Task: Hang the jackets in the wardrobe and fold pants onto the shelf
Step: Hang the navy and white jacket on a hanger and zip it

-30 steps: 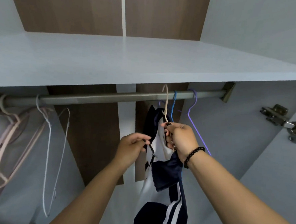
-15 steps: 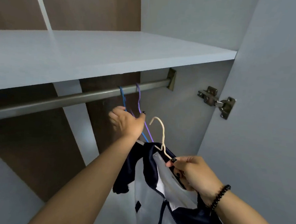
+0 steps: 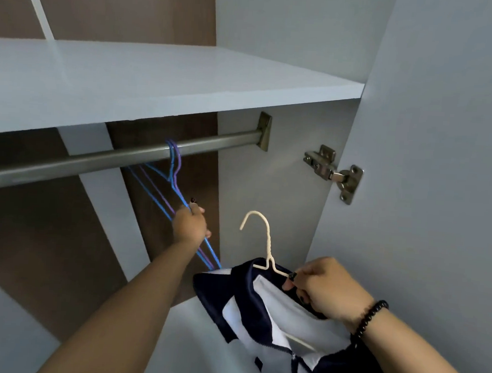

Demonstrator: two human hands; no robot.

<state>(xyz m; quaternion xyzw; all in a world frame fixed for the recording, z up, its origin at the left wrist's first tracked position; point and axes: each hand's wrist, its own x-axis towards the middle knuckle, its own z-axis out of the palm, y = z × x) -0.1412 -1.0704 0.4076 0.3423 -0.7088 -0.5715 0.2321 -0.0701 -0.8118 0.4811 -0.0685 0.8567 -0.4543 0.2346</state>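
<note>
Nearest to me, my right hand (image 3: 323, 289) is gripping the cream hanger (image 3: 266, 254) by its sloping shoulder wire, thumb and curled fingers (image 3: 292, 275) pinching it just below the neck. I am wearing a black bead bracelet (image 3: 370, 316) on that wrist. The navy and white jacket (image 3: 262, 317) is hanging on this hanger, its dark collar bunching under my knuckles and its white panels and zip dropping out of view at the bottom edge. The hanger's hook is pointing up and to the left, free in the air, well below the rail (image 3: 120, 157) and not touching it.

Further in and to the left, my left hand (image 3: 189, 224) is reaching forward with the fingers curled round the lower wires of the blue hanger (image 3: 171, 164) and the purple hanger (image 3: 178, 159), holding both together. Their wires are running down past my palm toward the jacket's collar. Both hooks are sitting over the rail, side by side, right of its middle.

Beyond them, the rail is running from the left edge to a bracket (image 3: 264, 131) on the right side wall. Right of that, a metal hinge (image 3: 333, 171) is joining the wall to the open door (image 3: 441, 169), which is filling the right side. Above the rail, the pale shelf (image 3: 159, 83) is stretching across, and farthest back a brown panel (image 3: 120, 8) is showing.
</note>
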